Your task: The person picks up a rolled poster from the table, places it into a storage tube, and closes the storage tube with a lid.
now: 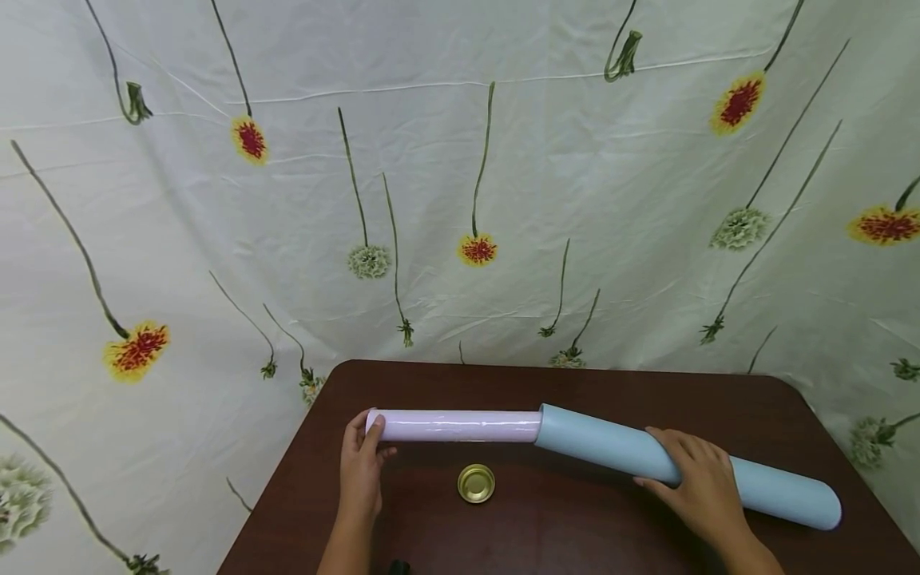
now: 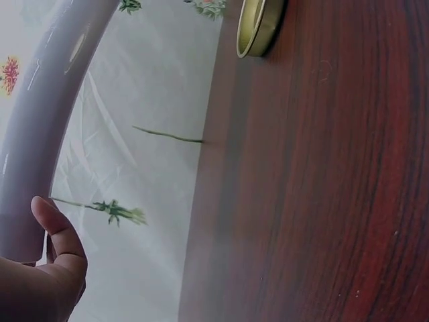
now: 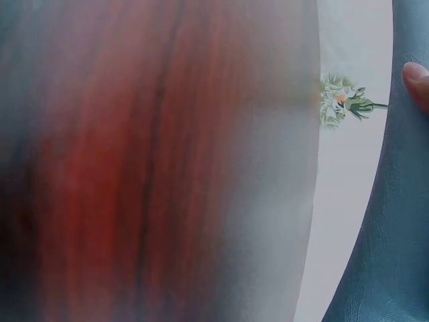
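A glossy pale lilac roll (image 1: 460, 426) reaches from inside the open left end of a longer light blue tube (image 1: 596, 439). My left hand (image 1: 361, 471) grips the roll's free left end, with the thumb (image 2: 50, 215) on its near side. Round the middle of the blue tube, my right hand (image 1: 700, 483) lies with spread fingers and holds it; in the right wrist view its thumb tip (image 3: 417, 80) rests on the tube's surface. The tube slants down to the right, while the roll runs nearly level. Its inserted part is hidden.
A round gold lid (image 1: 476, 484) lies on the dark brown wooden table (image 1: 546, 527), nearer than the roll. At the bottom edge a small black object (image 1: 398, 567) partly shows. Behind the table hangs a pale cloth (image 1: 431, 184) printed with flowers.
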`<state>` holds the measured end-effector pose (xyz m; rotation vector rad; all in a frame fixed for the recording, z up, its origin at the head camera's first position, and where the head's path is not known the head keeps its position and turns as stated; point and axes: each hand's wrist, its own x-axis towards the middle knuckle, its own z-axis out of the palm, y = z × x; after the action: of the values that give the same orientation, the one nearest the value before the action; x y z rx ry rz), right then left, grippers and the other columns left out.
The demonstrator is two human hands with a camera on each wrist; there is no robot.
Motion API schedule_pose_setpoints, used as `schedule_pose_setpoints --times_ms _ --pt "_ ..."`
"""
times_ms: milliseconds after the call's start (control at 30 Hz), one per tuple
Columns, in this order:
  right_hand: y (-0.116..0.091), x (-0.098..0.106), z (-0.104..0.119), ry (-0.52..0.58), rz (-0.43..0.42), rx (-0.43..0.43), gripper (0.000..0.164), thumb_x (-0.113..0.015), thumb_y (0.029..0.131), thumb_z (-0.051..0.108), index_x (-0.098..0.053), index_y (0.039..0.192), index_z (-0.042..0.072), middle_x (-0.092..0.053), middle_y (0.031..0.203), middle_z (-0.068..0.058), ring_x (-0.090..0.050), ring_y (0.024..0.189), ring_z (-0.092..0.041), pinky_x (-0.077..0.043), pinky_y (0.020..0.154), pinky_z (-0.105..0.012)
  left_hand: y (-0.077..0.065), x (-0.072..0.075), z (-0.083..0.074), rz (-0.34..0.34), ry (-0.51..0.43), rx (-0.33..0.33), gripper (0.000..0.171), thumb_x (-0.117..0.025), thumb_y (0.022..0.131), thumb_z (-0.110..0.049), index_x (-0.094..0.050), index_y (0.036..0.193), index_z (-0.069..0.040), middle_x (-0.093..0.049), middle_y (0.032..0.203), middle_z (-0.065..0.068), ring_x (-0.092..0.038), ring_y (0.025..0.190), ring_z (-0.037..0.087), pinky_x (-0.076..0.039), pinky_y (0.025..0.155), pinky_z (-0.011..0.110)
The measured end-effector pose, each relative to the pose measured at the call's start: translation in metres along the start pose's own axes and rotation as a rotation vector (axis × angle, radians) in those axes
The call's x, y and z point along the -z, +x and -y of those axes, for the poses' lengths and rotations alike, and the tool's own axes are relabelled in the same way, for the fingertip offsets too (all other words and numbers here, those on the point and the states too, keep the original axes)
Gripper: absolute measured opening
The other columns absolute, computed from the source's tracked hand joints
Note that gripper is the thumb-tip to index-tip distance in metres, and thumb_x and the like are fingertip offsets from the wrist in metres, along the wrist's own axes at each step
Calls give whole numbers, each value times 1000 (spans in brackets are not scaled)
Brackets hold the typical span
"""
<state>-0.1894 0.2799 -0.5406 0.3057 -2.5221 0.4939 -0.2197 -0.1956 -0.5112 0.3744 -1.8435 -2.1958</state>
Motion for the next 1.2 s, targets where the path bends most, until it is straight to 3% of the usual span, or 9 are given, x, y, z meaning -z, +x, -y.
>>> schedule_pose_setpoints --times_ms 233,467,700,1000,1200 --pt "0 -1 2 -9 20 -9 88 -96 59 37 -60 137 19 -65 122 -13 -59 111 -37 -36 91 -59 0 0 2 3 -29 -48 50 -57 105 -29 -43 146 -6 -55 112 -4 -59 91 7 -56 76 23" --pt "-1 -3 2 4 15 -1 88 -97 58 37 -61 136 19 -65 121 -11 -59 110 -36 -35 92 -58 0 -1 2 -9 -50 -47 45 -61 103 -27 -49 143 -11 -56 109 -4 -60 91 7 -57 76 23" --pt "-1 -2 4 13 12 1 87 -97 58 35 -61 136 19 -65 121 -11 -59 111 -35 -35 92 -58 -2 -3 3 -2 -55 -60 46 -61 103 -22 -46 142 -3 -58 108 -4 -63 90 6 -58 77 25" --pt "-2 -3 5 18 20 4 88 -97 58 35 -60 137 22 -65 122 -11 -59 111 -36 -35 92 -58 -5 -5 -1 -11 -2 -15 50 -62 102 -27 -46 144 -6 -57 109 -8 -59 89 6 -55 76 21" --pt "-1 -3 6 26 9 7 88 -97 57 34 -61 136 19 -65 122 -11 -59 111 -36 -35 92 -57 -6 -6 -2 -15 35 -23 52 -64 101 -30 -48 144 -6 -58 113 -5 -58 88 7 -54 75 21"
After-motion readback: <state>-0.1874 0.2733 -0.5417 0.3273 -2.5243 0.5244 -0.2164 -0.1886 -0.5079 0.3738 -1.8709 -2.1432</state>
